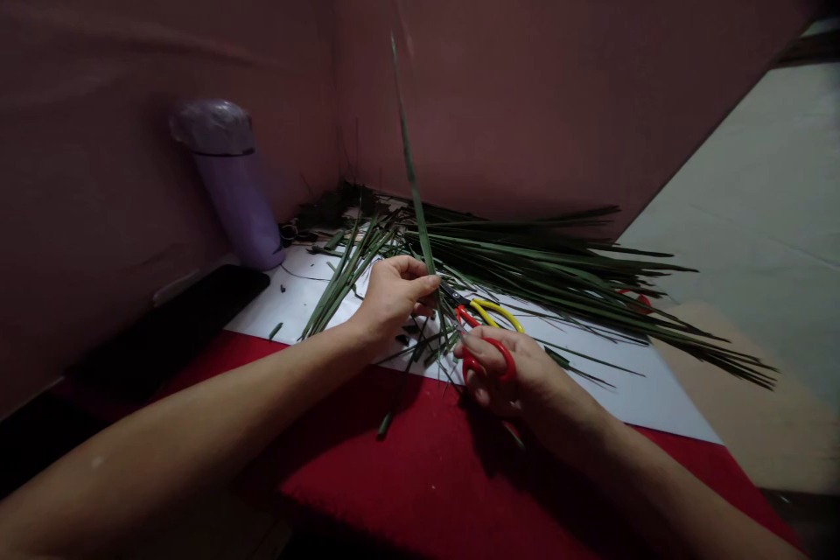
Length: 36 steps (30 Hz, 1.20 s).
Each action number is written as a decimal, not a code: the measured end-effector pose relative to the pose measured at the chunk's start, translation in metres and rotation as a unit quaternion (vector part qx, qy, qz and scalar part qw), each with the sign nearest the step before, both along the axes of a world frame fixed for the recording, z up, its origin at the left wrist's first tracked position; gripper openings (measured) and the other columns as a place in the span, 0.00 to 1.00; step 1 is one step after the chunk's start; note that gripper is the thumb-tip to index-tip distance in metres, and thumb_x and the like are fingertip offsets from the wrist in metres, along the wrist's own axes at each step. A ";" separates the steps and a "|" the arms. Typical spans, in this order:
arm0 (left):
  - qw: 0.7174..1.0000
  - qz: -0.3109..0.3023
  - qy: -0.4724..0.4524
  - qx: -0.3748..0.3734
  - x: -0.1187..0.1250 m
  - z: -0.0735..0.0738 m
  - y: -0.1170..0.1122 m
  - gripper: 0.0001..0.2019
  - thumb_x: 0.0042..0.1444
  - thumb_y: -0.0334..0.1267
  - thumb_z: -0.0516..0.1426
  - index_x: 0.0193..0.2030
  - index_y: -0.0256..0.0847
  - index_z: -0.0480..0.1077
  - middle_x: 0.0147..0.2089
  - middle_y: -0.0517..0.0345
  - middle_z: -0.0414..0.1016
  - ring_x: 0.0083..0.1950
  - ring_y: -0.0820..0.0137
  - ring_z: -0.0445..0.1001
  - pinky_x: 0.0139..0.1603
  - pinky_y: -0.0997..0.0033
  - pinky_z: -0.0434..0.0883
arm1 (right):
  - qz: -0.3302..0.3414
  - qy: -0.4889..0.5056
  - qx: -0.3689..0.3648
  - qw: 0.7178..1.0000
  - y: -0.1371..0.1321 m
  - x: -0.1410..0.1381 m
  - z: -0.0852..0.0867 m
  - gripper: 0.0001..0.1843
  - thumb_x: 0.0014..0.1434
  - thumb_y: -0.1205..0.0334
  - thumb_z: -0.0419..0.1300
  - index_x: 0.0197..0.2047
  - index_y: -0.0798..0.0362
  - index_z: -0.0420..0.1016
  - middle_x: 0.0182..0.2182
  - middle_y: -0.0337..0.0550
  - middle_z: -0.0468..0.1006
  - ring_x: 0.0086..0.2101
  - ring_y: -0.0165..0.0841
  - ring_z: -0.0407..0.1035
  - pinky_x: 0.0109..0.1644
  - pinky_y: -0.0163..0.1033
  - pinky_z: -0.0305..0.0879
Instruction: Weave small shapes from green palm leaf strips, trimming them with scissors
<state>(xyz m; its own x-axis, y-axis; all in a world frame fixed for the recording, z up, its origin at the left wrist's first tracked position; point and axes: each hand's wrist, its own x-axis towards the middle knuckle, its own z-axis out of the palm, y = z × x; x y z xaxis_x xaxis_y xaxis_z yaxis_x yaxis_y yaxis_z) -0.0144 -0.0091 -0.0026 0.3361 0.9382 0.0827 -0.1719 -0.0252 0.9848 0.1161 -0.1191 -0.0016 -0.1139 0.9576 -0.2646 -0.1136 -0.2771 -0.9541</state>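
A long, narrow green leaf (411, 171) stands nearly upright in front of me, pinched low down between the thumb and fingers of my left hand (400, 290). My right hand (508, 372) is closed on a pair of red-handled scissors (502, 359), its fingers around the loops. The scissors point toward the leaf's lower end, just below my left hand; I cannot tell whether the blades touch it. Behind them lies a cutting tool with yellow and red handles (499, 313). Short leaf strips (345, 280) lie left of my left hand, partly behind it.
A large bundle of long leaves (557, 267) spreads right, past the white sheet (675, 398). Below is a red surface (394, 472) with scraps. A purple cylinder with a plastic-covered top (236, 192) and a black flat object (197, 315) stand left. Pinkish walls (525, 61) close the back.
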 end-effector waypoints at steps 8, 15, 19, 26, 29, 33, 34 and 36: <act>0.999 0.017 -0.016 0.029 0.002 0.002 -0.002 0.07 0.42 0.31 0.60 0.24 0.35 0.64 0.20 0.61 0.68 0.21 0.76 0.67 0.21 0.76 0.66 | -0.003 -0.004 0.001 1.000 -0.001 -0.002 -0.002 0.16 0.52 0.49 0.59 0.29 0.56 0.66 0.17 0.34 0.65 0.16 0.20 0.52 0.18 0.27 0.42; 1.000 0.008 -0.015 0.017 0.002 0.001 -0.002 0.07 0.43 0.32 0.60 0.24 0.35 0.64 0.19 0.61 0.67 0.20 0.76 0.67 0.20 0.77 0.66 | -0.007 -0.028 0.003 1.000 0.000 -0.002 -0.002 0.17 0.52 0.48 0.58 0.32 0.55 0.66 0.19 0.36 0.67 0.17 0.21 0.54 0.18 0.27 0.39; 1.000 -0.002 -0.029 0.010 0.003 0.000 -0.002 0.07 0.43 0.31 0.60 0.24 0.35 0.64 0.20 0.61 0.68 0.20 0.77 0.67 0.20 0.78 0.65 | -0.004 -0.033 0.001 0.999 0.000 -0.002 -0.002 0.16 0.53 0.48 0.58 0.32 0.54 0.65 0.18 0.35 0.68 0.16 0.20 0.51 0.18 0.27 0.40; 0.999 -0.018 -0.039 -0.022 0.002 -0.001 -0.002 0.08 0.43 0.31 0.61 0.24 0.35 0.63 0.19 0.62 0.66 0.19 0.76 0.68 0.22 0.74 0.68 | -0.027 -0.046 0.029 0.998 0.003 -0.006 -0.005 0.20 0.48 0.45 0.62 0.29 0.52 0.61 0.16 0.30 0.63 0.15 0.20 0.49 0.17 0.28 0.40; 0.998 -0.035 -0.044 -0.038 0.001 -0.002 -0.001 0.08 0.44 0.31 0.61 0.24 0.35 0.63 0.19 0.62 0.66 0.19 0.76 0.68 0.22 0.74 0.68 | -0.045 -0.063 0.033 0.996 0.003 -0.008 -0.007 0.23 0.44 0.43 0.63 0.30 0.52 0.61 0.15 0.29 0.61 0.15 0.20 0.48 0.17 0.28 0.39; 0.996 -0.036 -0.041 -0.065 0.003 -0.001 -0.004 0.08 0.47 0.29 0.58 0.22 0.35 0.62 0.19 0.62 0.64 0.19 0.77 0.67 0.23 0.73 0.69 | -0.044 -0.055 0.048 0.996 0.003 -0.008 -0.011 0.24 0.42 0.41 0.63 0.29 0.52 0.61 0.15 0.29 0.61 0.14 0.20 0.47 0.17 0.29 0.38; 0.996 -0.035 -0.040 -0.069 0.003 0.000 -0.005 0.08 0.47 0.28 0.57 0.22 0.35 0.61 0.19 0.62 0.63 0.20 0.77 0.66 0.23 0.73 0.69 | -0.045 -0.050 0.051 0.996 0.003 -0.008 -0.011 0.25 0.42 0.41 0.63 0.30 0.52 0.61 0.15 0.29 0.61 0.14 0.20 0.47 0.17 0.29 0.38; 0.996 -0.035 -0.039 -0.072 0.004 0.001 -0.006 0.09 0.48 0.28 0.57 0.22 0.35 0.61 0.19 0.62 0.63 0.20 0.77 0.66 0.23 0.73 0.70 | -0.052 -0.046 0.053 0.996 0.003 -0.009 -0.011 0.25 0.42 0.41 0.63 0.30 0.52 0.60 0.14 0.28 0.60 0.14 0.20 0.47 0.17 0.29 0.39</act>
<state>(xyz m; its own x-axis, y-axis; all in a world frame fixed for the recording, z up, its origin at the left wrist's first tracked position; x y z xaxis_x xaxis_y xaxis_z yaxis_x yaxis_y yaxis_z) -0.0107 -0.0153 -0.0016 0.3985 0.9169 -0.0228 -0.2435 0.1297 0.9612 0.1068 -0.1164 -0.0123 0.0071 0.9862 -0.1657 -0.0473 -0.1652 -0.9851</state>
